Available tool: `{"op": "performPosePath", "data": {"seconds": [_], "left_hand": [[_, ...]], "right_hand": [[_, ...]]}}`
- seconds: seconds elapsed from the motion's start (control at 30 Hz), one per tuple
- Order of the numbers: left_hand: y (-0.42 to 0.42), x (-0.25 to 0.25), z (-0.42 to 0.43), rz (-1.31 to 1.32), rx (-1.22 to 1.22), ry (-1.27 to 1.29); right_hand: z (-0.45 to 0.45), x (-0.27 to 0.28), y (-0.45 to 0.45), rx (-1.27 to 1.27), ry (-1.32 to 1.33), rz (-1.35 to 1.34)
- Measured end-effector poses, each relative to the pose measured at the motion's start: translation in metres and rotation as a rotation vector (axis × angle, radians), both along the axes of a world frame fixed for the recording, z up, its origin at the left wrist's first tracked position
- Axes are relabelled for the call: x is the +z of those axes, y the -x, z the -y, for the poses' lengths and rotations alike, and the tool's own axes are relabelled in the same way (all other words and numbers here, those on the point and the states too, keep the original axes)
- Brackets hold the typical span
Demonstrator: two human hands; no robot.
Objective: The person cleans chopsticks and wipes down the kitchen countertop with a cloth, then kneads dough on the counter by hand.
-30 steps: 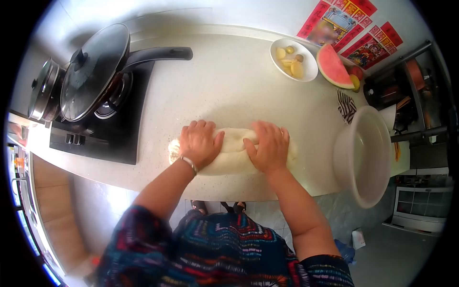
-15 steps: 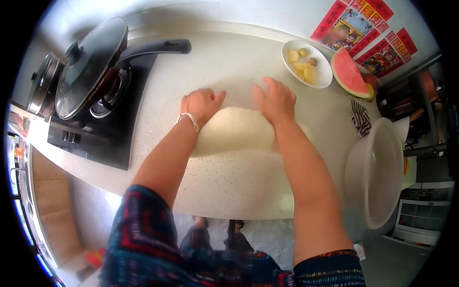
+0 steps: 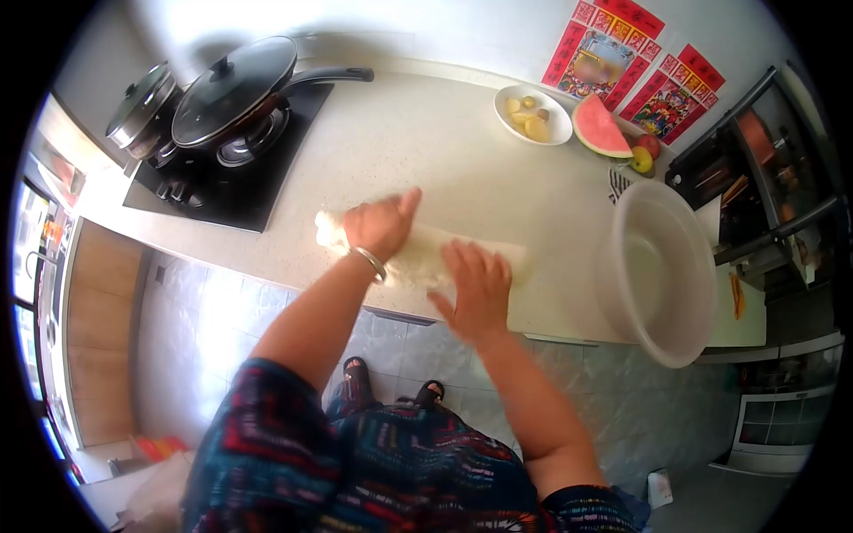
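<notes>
A long roll of pale dough (image 3: 426, 258) lies across the counter near its front edge, with a lumpy left end. My left hand (image 3: 380, 226), wearing a bangle (image 3: 371, 264), presses on its left part with fingers curled and thumb sticking up; slight blur softens it. On the right part of the dough rests my right hand (image 3: 478, 289), its fingers stretched out and the thumb apart, pointing left. Both hands hide some of the dough.
A lidded pan (image 3: 235, 93) and a steel pot (image 3: 142, 111) stand on the black hob (image 3: 240, 200) at left. Behind are a white bowl (image 3: 560, 129) of cut pieces and a watermelon slice (image 3: 600, 127). A large basin (image 3: 666, 275) sits at right.
The smooth rounded dough is now a longer, narrower roll. My right hand has come back towards me onto the dough, closer to the left one. The camera view has shifted.
</notes>
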State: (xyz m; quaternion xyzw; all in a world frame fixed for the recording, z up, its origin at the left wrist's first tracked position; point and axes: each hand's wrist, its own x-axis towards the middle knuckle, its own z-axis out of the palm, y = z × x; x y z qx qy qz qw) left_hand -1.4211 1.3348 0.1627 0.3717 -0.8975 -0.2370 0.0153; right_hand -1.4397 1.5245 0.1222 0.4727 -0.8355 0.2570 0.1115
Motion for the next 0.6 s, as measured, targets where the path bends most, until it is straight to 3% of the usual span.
{"op": "performPosePath", "data": {"seconds": [0.03,0.1,0.17,0.23,0.4,0.6], "left_hand": [[-0.006,0.002,-0.014,0.13,-0.046,0.14],[-0.032,-0.036,-0.03,-0.377,-0.036,0.307],[-0.06,-0.052,-0.033,-0.543,-0.146,0.489],[-0.074,-0.062,-0.033,-0.472,-0.197,0.563],[-0.035,-0.055,0.001,-0.368,-0.314,0.439],[0.021,-0.053,0.032,-0.16,-0.233,0.381]], "right_hand": [[-0.011,-0.003,-0.015,0.013,0.004,0.034],[-0.028,-0.006,-0.031,0.035,-0.001,0.059],[-0.037,-0.019,-0.031,0.117,0.029,0.057],[-0.037,-0.027,-0.026,0.126,0.027,0.025],[-0.002,-0.018,0.006,0.08,0.082,-0.036],[0.057,-0.009,0.085,0.041,0.103,0.02]]}}
